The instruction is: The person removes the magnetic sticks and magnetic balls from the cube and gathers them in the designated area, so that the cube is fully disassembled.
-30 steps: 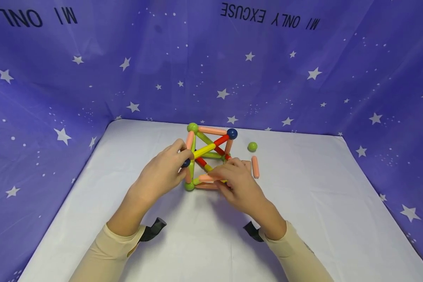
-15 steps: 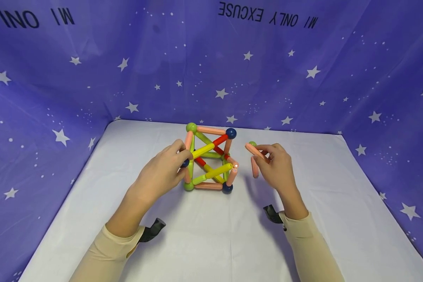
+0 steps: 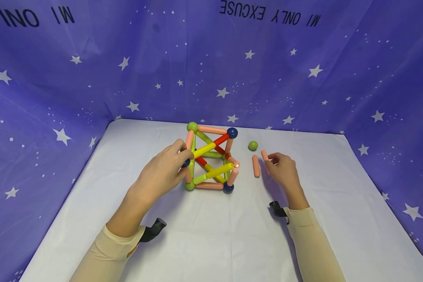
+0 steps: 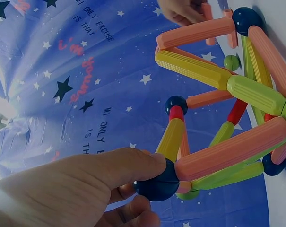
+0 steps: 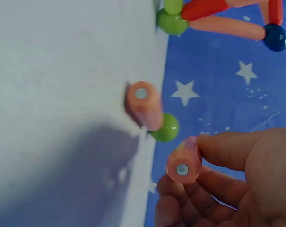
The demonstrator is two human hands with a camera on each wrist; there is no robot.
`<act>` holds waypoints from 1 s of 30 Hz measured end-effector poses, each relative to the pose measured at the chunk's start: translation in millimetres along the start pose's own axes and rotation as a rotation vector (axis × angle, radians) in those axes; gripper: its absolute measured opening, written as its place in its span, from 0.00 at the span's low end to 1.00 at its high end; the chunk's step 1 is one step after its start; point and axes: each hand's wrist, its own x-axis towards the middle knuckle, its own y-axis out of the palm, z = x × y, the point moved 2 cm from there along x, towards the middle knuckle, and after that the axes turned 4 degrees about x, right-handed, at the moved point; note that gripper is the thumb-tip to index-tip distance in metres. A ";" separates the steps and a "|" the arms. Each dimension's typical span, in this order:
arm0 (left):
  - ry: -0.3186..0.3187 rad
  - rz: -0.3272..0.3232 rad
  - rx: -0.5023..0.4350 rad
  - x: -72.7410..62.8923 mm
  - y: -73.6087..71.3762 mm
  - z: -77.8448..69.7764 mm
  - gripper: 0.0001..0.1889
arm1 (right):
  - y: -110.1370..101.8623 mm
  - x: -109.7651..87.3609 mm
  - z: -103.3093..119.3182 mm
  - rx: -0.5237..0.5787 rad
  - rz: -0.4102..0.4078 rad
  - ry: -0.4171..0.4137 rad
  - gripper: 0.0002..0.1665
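A cube-like frame (image 3: 216, 171) of magnetic rods and balls stands on the white table. My left hand (image 3: 160, 170) pinches a navy ball (image 4: 158, 182) at its upper left corner, between thumb and fingers. A yellow rod and pink rods end close together at the frame's right side, one showing its round metal tip. To the right of the frame, my right hand (image 3: 283, 170) holds a pink magnetic rod (image 5: 184, 163) between thumb and fingers. Whether that rod touches the table I cannot tell. Just left of it lies another pink rod (image 3: 256, 166).
A loose green ball (image 3: 253, 145) sits on the table behind the two pink rods. A purple cloth (image 3: 197, 70) with white stars and lettering hangs behind and at both sides of the white table (image 3: 211, 243).
My right hand has left the frame's near right side with a pink rod, moved right, and lowered it beside the loose rod. My left hand stays on the navy ball.
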 end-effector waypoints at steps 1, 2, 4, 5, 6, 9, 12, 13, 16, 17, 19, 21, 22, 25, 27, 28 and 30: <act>0.001 -0.003 0.003 0.0 -0.1 -0.3 0.14 | 1.4 1.1 -3.3 -0.002 0.012 0.016 0.19; 0.001 -0.007 0.007 0.2 -0.1 -0.5 0.14 | 2.9 1.7 -5.9 -0.001 0.027 0.034 0.20; 0.002 -0.008 0.011 0.3 -0.2 -1.1 0.14 | 6.1 2.8 -10.0 0.000 0.054 0.071 0.21; 0.003 -0.008 0.011 0.4 -0.3 -1.3 0.14 | 7.8 3.1 -11.6 0.008 0.067 0.088 0.21; 0.003 -0.008 0.013 0.4 -0.3 -1.5 0.14 | 9.0 3.5 -12.8 0.011 0.078 0.103 0.21; 0.005 -0.003 0.009 0.6 -0.2 -1.5 0.14 | 11.8 3.8 -13.6 0.017 0.103 0.128 0.21; 0.004 -0.001 0.007 0.7 -0.2 -1.1 0.14 | 13.6 4.4 -12.8 0.010 0.103 0.122 0.21; 0.004 -0.001 0.006 0.8 -0.2 -1.0 0.14 | 14.2 4.6 -12.3 0.011 0.102 0.120 0.21; 0.002 0.000 0.008 0.7 -0.2 -0.8 0.14 | 15.3 5.0 -11.3 0.016 0.105 0.113 0.21; 0.001 0.001 0.008 0.6 -0.3 -0.8 0.14 | 15.2 5.1 -10.9 0.016 0.107 0.112 0.21; 0.002 0.001 0.009 0.5 -0.2 -0.8 0.14 | 15.1 4.9 -10.4 0.018 0.112 0.112 0.21; 0.004 0.000 0.008 0.4 0.1 -0.7 0.14 | 14.4 4.5 -10.1 0.011 0.112 0.113 0.22; 0.005 -0.002 0.007 0.4 0.3 -0.7 0.14 | 13.9 4.1 -9.5 0.010 0.109 0.114 0.22; 0.008 -0.008 0.009 0.3 0.8 -0.5 0.14 | 12.5 2.9 -5.5 0.020 0.086 0.112 0.23; 0.008 -0.011 0.013 0.3 1.0 -0.3 0.14 | 11.5 1.7 1.3 0.045 0.073 0.104 0.23; 0.008 -0.012 0.015 0.2 1.0 -0.4 0.14 | 11.4 0.7 6.0 0.076 0.075 0.101 0.23; 0.006 -0.010 0.017 0.1 0.8 -0.4 0.14 | 12.0 -2.0 18.2 0.179 0.109 0.101 0.23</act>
